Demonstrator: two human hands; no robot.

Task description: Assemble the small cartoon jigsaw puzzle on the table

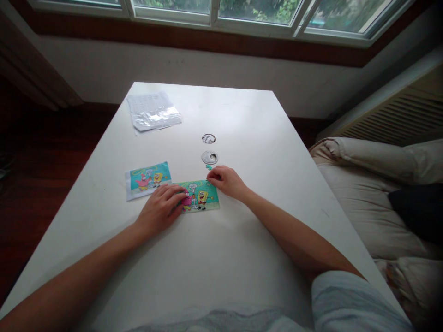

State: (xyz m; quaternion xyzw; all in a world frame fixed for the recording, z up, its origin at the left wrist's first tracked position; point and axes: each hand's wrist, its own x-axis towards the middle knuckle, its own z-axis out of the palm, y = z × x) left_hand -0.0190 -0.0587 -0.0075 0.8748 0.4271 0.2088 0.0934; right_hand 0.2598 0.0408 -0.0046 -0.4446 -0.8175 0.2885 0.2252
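Observation:
A teal cartoon jigsaw puzzle (203,200) lies flat on the white table, showing a yellow square figure, a pink one and a pale one. Across its left part rests my left hand (162,203), fingers stretched out and laid flat, covering that side. My right hand (226,181) is at the puzzle's upper right corner, thumb and fingertips pinched together. What is between those fingertips is too small and hidden to make out. Just beyond them lies a loose teal jigsaw piece (208,167). Left of the puzzle is a printed sheet (148,180) with the same scene, partly behind my left hand.
Two round items, a grey-rimmed disc (209,157) and a smaller patterned disc (208,138), lie farther back on the white table (224,272). A clear plastic sleeve with papers (152,110) is at the far left. A beige sofa (356,198) stands along the right side.

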